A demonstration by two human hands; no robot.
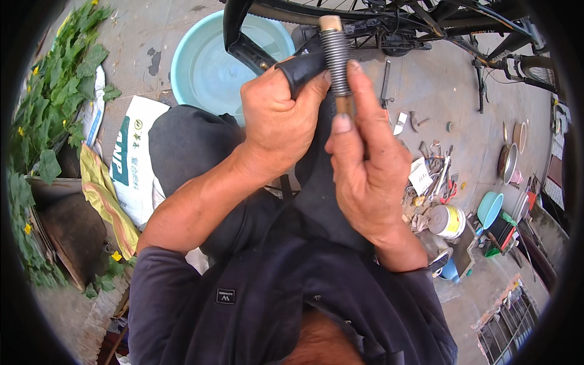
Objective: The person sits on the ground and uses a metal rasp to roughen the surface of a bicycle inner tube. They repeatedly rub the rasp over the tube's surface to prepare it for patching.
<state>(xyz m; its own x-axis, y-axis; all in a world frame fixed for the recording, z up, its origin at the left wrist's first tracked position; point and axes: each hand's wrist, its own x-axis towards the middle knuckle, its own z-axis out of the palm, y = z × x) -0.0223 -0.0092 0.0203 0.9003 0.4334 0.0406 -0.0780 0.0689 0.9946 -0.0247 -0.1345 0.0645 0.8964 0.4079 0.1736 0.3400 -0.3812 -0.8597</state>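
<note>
A black bicycle inner tube hangs in a loop in front of me, with a small brass-coloured valve near my knuckles. My left hand is closed around a folded stretch of it, thumb pressed along the rubber. Between the thumb and fingers of my right hand is a wooden stick wound with a metal coil spring, held upright. The coil lies right beside the tube fold at my left thumb; whether the two touch, I cannot tell.
A light-blue basin of water stands beyond my left knee. Over it, a bicycle spans the far side. Scattered hand tools and a white bucket are to the right. A white sack and leafy plants lie left.
</note>
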